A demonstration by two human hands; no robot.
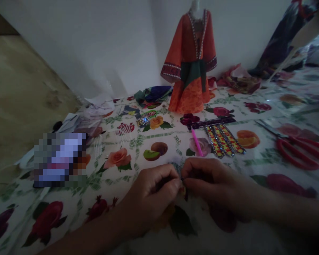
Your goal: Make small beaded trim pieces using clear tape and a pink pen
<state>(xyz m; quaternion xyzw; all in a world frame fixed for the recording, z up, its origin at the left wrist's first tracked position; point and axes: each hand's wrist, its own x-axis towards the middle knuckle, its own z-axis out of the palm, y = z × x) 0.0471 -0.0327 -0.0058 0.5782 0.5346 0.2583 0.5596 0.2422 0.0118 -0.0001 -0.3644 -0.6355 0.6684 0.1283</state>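
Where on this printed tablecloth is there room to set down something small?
A broad bare stretch of tablecloth lies between the pixelated device and the left hand. A slimmer patch lies between the red-handled scissors and the right forearm. It is crowded beyond the right hand, with pink pen, studded strip and patterned strips.
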